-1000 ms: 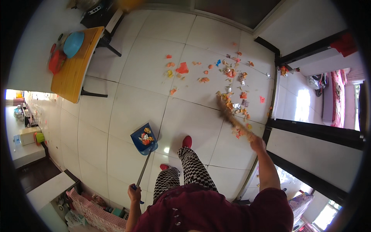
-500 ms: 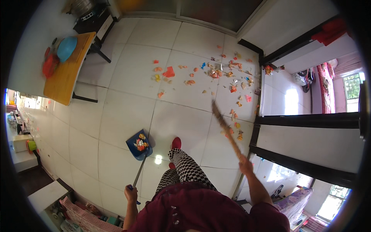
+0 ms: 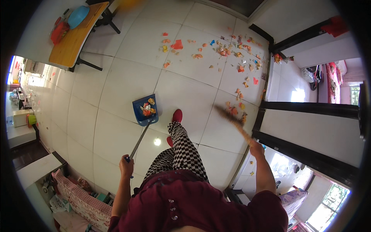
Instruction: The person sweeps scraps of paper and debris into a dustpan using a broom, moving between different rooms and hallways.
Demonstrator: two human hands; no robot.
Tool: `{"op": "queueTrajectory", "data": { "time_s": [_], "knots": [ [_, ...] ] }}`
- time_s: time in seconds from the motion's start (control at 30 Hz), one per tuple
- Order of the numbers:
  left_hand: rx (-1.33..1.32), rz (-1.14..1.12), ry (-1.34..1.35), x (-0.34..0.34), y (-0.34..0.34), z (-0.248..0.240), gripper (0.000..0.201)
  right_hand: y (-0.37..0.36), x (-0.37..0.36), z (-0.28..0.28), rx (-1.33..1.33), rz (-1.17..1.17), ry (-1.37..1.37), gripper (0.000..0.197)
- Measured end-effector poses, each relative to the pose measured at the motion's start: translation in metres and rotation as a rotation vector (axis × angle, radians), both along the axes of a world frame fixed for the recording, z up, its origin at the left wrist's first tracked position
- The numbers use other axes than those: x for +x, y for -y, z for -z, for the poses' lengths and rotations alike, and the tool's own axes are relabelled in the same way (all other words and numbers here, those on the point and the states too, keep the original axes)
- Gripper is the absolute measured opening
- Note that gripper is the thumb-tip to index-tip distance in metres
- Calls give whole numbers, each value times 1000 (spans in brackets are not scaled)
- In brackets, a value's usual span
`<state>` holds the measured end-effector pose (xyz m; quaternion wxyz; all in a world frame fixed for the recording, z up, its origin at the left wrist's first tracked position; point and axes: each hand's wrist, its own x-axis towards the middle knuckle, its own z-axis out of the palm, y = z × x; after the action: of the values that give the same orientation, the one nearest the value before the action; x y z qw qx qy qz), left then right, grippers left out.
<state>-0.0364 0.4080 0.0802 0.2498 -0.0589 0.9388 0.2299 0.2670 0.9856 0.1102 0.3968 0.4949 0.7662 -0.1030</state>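
Observation:
My left hand is closed round the long handle of a blue dustpan. The dustpan stands on the tiles left of my red shoes, and orange, yellow and silvery scraps lie in its pan. On the right, my right hand grips a brown broom. The broom's bristles point up and left, and at their right is a small cluster of scraps. Farther off, many orange, red and yellow scraps are scattered over the floor.
A yellow-topped table with a blue basin and a red bag stands at the far left. Dark-framed doorways line the right side. A cloth-covered piece of furniture is at the near left.
My view has shifted forward, and one foot has stepped ahead. The broom has swung nearer to the right-hand scraps, its bristles lower relative to them. The dustpan has turned slightly and moved forward.

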Motion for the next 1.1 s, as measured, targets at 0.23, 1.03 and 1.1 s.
{"op": "queueTrajectory", "data": {
  "time_s": [0.23, 1.03, 1.1],
  "knots": [
    [0, 37, 21, 2, 1, 18, 28, 43, 28, 2, 151, 166, -395, 52],
    [43, -51, 89, -12, -12, 21, 26, 128, 85, 3, -61, 1108, -662, 36],
    [31, -78, 102, -6, -12, 25, 27, 126, 93, 8, -79, 1188, -631, 33]
  ]
}}
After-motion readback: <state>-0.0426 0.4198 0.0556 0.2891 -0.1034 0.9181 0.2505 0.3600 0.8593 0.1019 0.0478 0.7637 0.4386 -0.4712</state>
